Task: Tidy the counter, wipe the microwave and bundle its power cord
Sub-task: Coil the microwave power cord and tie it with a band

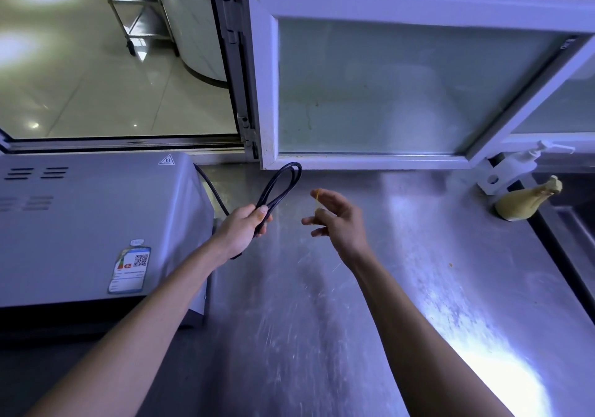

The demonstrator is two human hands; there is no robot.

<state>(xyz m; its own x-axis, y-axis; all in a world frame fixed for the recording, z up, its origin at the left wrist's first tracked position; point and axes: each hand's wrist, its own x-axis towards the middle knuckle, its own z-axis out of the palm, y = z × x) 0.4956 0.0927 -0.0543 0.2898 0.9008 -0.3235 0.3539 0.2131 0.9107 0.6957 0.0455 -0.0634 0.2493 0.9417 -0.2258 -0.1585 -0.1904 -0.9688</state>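
The black power cord (280, 182), folded into loops, rises above the left hand (244, 227), whose fingers curl tight round it. Just right of that fist the right hand (338, 221) hovers, holding a thin yellow band (316, 202) stretched between forefinger and thumb.

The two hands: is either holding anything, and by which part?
The left hand grips the folded black power cord below its loops. The right hand holds a thin yellow elastic band stretched between fingertips.
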